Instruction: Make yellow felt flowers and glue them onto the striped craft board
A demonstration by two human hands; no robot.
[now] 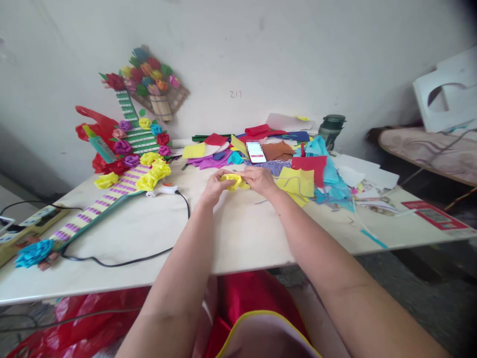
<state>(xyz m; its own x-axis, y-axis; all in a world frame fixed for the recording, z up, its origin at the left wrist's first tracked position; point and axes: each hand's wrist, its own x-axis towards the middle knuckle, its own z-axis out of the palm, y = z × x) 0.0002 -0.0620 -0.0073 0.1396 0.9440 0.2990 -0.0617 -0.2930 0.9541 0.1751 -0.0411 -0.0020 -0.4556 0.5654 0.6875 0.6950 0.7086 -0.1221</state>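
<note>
A: Hand states?
B: Left hand (215, 188): thumb and fingers pinching a crinkled yellow piece (233, 180). Right hand (262, 180): fingers curled, pinching the opposite end; from where I stand, exact fingertip contact is hidden.
A: Position of the piece?
B: Between the two hands, over the near-middle of the white table (253, 238).
A: Surroundings?
B: Phone (257, 152) just beyond the hands, on coloured sheets. Yellow sheets (297, 185) beside the right hand. White glue gun (163, 190), black cord, left of the left hand.

wht tbl (246, 238), yel. sheets (303, 181), prob. paper, glue gun (163, 189)
</note>
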